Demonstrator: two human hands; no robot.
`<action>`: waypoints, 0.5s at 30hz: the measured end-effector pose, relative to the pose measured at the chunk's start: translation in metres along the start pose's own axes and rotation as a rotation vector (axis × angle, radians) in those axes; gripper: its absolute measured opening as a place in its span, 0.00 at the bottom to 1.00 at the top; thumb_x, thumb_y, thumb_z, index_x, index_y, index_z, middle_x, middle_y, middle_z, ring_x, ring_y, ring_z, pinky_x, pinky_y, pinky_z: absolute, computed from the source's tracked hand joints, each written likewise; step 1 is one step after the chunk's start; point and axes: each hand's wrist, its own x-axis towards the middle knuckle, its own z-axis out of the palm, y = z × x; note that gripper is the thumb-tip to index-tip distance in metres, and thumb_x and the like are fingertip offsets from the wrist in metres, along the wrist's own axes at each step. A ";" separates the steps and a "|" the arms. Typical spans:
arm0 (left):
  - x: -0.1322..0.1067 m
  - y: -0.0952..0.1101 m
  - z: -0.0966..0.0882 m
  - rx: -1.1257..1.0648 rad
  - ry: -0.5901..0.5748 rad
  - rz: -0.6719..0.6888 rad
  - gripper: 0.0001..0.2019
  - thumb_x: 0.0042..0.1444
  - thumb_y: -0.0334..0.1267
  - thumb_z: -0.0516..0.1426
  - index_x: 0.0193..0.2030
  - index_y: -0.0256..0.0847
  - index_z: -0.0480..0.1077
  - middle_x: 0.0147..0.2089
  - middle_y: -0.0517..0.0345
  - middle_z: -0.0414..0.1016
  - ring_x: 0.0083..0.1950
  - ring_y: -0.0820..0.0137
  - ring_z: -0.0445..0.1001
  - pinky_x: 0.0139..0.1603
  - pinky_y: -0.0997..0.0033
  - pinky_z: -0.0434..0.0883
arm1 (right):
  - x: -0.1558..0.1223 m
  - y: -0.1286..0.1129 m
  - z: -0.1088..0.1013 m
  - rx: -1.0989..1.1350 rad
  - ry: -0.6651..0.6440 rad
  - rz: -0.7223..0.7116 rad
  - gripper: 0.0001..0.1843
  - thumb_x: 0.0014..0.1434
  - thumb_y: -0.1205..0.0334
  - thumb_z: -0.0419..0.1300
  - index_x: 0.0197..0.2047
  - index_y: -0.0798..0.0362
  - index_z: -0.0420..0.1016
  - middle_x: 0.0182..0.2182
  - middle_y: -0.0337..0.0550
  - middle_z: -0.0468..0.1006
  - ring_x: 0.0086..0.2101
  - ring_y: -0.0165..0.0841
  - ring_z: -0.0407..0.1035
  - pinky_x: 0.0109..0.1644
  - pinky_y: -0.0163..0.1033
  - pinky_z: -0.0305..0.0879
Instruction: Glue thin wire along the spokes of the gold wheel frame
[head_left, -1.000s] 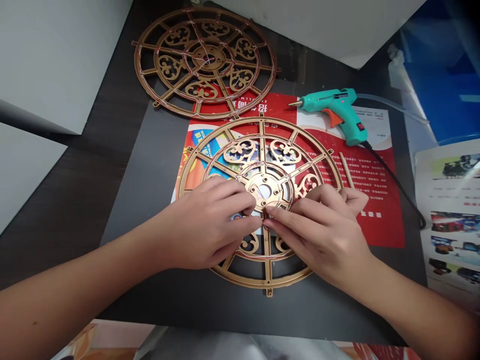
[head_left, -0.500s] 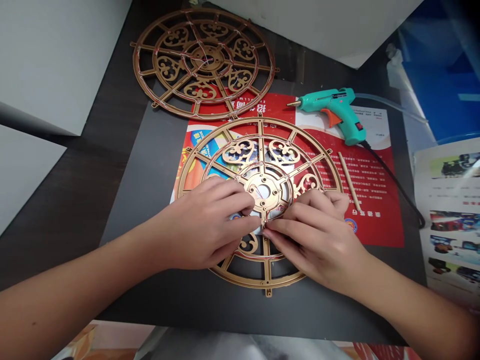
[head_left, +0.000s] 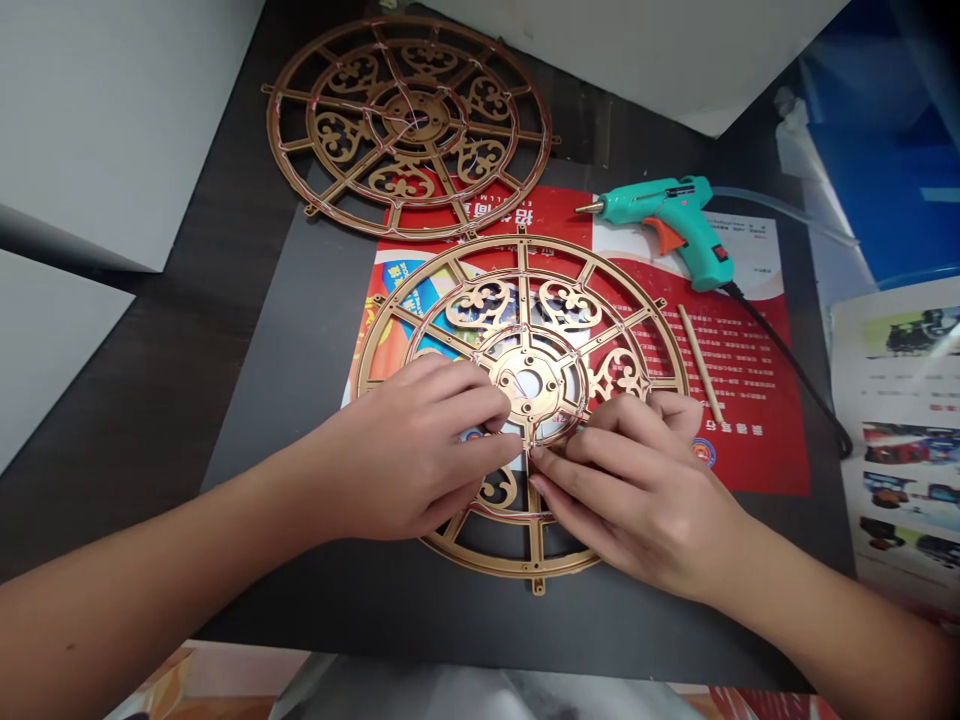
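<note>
A round gold openwork frame with spokes and scroll ornaments lies flat in front of me. Thin red and white wire runs along its rings and down to the lower spoke beside the hub. My left hand rests over the frame's left side, fingers curled and their tips pinched at that wire. From the right, my right hand meets it at the same spoke, fingers bent around the wire. Its index fingertip and thumb show a small gap. The exact grip between the fingertips is partly hidden.
A second gold frame with wire lies behind, at upper left. A teal glue gun with a black cord and a thin wooden stick lie on a red printed sheet. White boxes stand at the back; printed pages lie at right.
My right index fingertip and thumb have parted slightly and shifted a little downward at the lower spoke. My left hand stays in place, and the frames lie almost as before.
</note>
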 end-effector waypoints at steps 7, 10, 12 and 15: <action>0.003 -0.001 -0.005 0.013 -0.022 0.019 0.09 0.71 0.33 0.56 0.52 0.43 0.77 0.47 0.54 0.77 0.51 0.58 0.72 0.47 0.54 0.67 | 0.001 -0.002 0.001 -0.156 -0.006 -0.066 0.06 0.73 0.67 0.64 0.41 0.57 0.82 0.31 0.40 0.77 0.37 0.37 0.58 0.41 0.49 0.42; 0.003 -0.002 -0.003 0.018 -0.008 0.021 0.09 0.69 0.32 0.57 0.50 0.42 0.78 0.46 0.53 0.78 0.50 0.58 0.72 0.46 0.54 0.67 | 0.000 -0.004 0.002 -0.178 -0.005 -0.074 0.06 0.71 0.68 0.66 0.40 0.58 0.82 0.29 0.40 0.74 0.36 0.36 0.56 0.41 0.48 0.39; 0.003 -0.002 -0.002 0.009 0.006 0.026 0.09 0.69 0.31 0.56 0.50 0.41 0.78 0.46 0.53 0.78 0.48 0.58 0.72 0.45 0.55 0.67 | 0.000 -0.005 0.003 -0.185 0.003 -0.074 0.08 0.72 0.68 0.65 0.38 0.58 0.82 0.28 0.40 0.73 0.36 0.36 0.55 0.41 0.48 0.38; 0.006 0.000 -0.004 -0.081 0.048 -0.013 0.11 0.71 0.31 0.55 0.52 0.41 0.79 0.45 0.55 0.79 0.47 0.62 0.73 0.47 0.57 0.67 | 0.001 -0.006 0.003 -0.190 0.019 -0.066 0.09 0.72 0.67 0.65 0.37 0.58 0.82 0.27 0.39 0.72 0.35 0.36 0.55 0.41 0.48 0.39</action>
